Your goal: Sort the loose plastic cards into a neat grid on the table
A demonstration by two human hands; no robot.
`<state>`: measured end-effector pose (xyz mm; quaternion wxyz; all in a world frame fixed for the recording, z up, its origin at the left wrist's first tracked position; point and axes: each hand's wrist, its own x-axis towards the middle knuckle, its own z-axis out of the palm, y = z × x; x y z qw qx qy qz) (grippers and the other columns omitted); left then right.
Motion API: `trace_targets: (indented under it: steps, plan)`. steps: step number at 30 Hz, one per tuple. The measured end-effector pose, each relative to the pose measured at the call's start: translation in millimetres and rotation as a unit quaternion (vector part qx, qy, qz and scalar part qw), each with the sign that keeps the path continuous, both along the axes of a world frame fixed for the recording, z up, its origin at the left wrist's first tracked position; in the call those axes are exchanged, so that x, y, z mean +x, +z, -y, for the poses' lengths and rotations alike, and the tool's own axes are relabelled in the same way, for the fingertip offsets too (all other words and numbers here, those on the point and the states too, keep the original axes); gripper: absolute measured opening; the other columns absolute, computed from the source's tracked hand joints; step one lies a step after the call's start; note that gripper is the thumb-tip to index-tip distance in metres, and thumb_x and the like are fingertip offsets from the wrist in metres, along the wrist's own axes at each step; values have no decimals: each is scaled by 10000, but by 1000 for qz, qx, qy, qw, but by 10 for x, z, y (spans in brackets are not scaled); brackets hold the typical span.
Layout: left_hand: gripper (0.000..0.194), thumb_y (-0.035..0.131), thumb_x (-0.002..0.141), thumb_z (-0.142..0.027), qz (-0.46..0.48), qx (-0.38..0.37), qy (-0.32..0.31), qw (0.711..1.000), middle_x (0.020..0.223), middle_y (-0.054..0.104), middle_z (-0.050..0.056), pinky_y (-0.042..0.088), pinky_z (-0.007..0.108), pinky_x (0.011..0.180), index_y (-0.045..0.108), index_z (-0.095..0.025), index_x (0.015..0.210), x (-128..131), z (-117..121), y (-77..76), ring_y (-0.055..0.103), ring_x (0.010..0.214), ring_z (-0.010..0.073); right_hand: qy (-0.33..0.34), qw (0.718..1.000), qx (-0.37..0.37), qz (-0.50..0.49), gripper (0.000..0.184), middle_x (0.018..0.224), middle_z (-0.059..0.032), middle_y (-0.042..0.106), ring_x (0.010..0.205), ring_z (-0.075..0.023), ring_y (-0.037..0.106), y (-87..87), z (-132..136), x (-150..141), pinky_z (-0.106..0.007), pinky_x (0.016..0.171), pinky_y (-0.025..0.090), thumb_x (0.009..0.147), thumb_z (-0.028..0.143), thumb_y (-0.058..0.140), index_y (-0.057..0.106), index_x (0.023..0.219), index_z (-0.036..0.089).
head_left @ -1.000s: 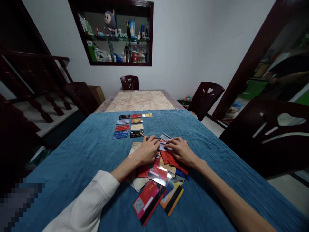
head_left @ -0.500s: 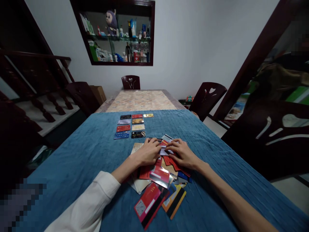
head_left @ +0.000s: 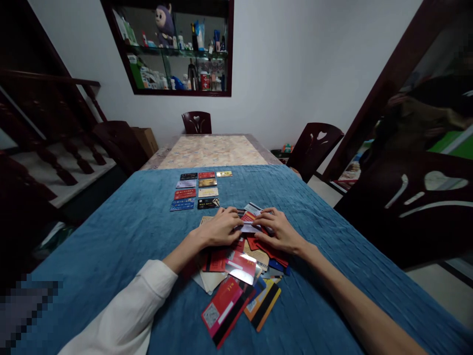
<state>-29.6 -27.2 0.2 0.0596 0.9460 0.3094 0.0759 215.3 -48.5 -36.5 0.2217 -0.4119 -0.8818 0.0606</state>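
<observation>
A loose heap of plastic cards lies on the blue cloth in front of me. My left hand and my right hand rest on the far end of the heap, fingers curled. Between their fingertips they pinch a pale card that lies over a red one. Further out, several cards lie face up in neat rows. A long white sleeve covers my left forearm; my right forearm is bare.
The table runs on past the cloth with a patterned top. Dark wooden chairs stand round it. A wall cabinet holds bottles and a plush toy. A stair rail is at the left.
Both hands stay on the heap, their fingertips drawn a little closer together on the pale card. The view has dipped slightly.
</observation>
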Motion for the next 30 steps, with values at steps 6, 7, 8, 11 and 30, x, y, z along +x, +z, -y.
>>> trace_targets:
  steps: [6,7,8,11,30]
  plan:
    - [232,498,971,-245,33,-29,-4,999,1113,709,81,398,460,1049,719,-204,1030,-12,-43,-5,509,1245,249,-25,999,26,-26,264,1118,-88,719,1126,-273,532,-86,-42,-13,-469,956,403,914,320,583,712,1136,258]
    - [244,485,982,-247,44,-27,-6,999,1097,711,83,412,442,1034,722,-203,1024,-7,-52,-10,525,1219,241,-37,998,28,-32,257,1100,-85,722,1107,-265,541,-101,-49,-16,-457,943,411,915,279,563,716,1121,257]
    - [255,474,990,-248,53,-23,-7,998,1085,709,87,425,423,1016,724,-199,1013,-1,-61,-14,542,1190,235,-49,998,30,-39,256,1079,-81,726,1086,-258,550,-113,-55,-20,-444,929,418,913,244,546,719,1102,257]
    - [270,457,997,-222,68,0,-2,998,1063,700,102,449,382,956,722,-179,963,13,-84,-17,579,1105,224,-81,995,30,-57,245,1008,-66,731,1036,-243,565,-130,-62,-34,-416,898,429,911,208,529,726,1047,259]
    - [271,434,958,-109,75,44,32,996,1040,723,98,438,354,908,697,-164,997,11,-114,-54,620,1050,213,-123,990,30,-64,188,933,-69,705,984,-246,556,-146,-85,-46,-378,841,423,900,236,522,703,949,229]
